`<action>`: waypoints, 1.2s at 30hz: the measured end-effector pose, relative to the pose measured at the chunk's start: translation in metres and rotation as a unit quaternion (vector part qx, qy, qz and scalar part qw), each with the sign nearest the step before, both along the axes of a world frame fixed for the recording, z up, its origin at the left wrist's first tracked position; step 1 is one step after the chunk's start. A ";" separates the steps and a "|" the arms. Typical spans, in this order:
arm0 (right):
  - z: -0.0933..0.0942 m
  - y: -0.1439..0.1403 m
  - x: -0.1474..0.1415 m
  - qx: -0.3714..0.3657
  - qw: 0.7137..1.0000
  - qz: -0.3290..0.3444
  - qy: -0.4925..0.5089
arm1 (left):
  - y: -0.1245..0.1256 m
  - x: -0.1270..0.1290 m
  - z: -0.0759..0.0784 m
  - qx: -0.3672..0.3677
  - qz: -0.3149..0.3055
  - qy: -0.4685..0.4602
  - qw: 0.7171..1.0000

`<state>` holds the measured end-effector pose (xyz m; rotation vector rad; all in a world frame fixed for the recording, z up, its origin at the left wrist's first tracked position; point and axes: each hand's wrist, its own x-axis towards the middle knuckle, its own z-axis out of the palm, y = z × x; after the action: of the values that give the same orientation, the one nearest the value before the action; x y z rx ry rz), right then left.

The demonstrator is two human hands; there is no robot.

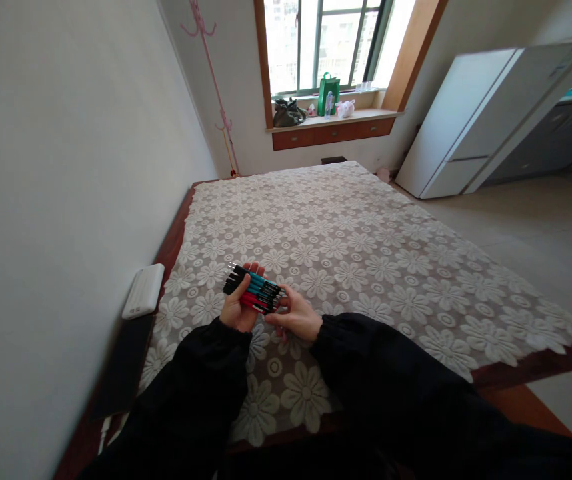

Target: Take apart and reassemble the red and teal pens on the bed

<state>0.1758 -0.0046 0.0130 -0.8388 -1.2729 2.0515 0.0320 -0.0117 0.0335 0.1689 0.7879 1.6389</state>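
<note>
Both hands (297,316) hold what look like coloured pens (261,289)

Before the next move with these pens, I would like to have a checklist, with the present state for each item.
1. Left hand holds the pens: ok, thumb lies over them.
2. Right hand is at their clip end: ok.
3. Right hand grips firmly: cannot tell.
4. Colours grouped: ok as far as visible, teal together, red together.
5. Every writing tip extended: cannot tell, too small.
6. White device apart from both hands: ok, near the wall.
</note>
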 end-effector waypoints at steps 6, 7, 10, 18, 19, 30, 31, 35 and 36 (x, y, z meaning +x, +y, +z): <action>0.001 0.000 -0.001 0.004 0.999 0.040 0.020 | -0.001 0.000 0.002 0.022 -0.016 0.009 1.000; 0.000 0.000 -0.001 0.004 0.999 0.039 0.019 | -0.001 0.001 0.002 0.025 -0.019 0.012 0.999; -0.004 0.001 -0.002 0.010 0.999 0.027 0.016 | -0.001 0.002 0.001 0.028 -0.024 0.016 0.999; -0.009 0.002 -0.003 0.019 1.000 -0.022 0.004 | -0.002 0.000 -0.002 0.016 -0.034 0.021 0.999; -0.009 0.002 -0.003 0.020 1.000 -0.022 0.003 | -0.002 0.000 -0.002 0.014 -0.035 0.022 0.999; -0.001 0.003 -0.002 -0.014 0.999 0.002 0.038 | 0.001 -0.003 -0.005 0.034 -0.062 0.021 0.997; 0.000 0.003 -0.001 -0.025 0.999 0.006 0.043 | 0.001 -0.003 -0.004 0.034 -0.065 0.021 0.997; 0.001 0.003 0.000 -0.042 0.997 0.031 0.053 | -0.001 -0.003 -0.003 0.039 -0.077 0.022 0.996; 0.001 0.003 0.000 -0.039 0.997 0.034 0.052 | -0.001 -0.003 -0.003 0.041 -0.080 0.023 0.996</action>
<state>0.1762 -0.0014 0.0138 -0.7226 -1.1860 2.1812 0.0289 -0.0125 0.0304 0.3200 0.7233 1.5204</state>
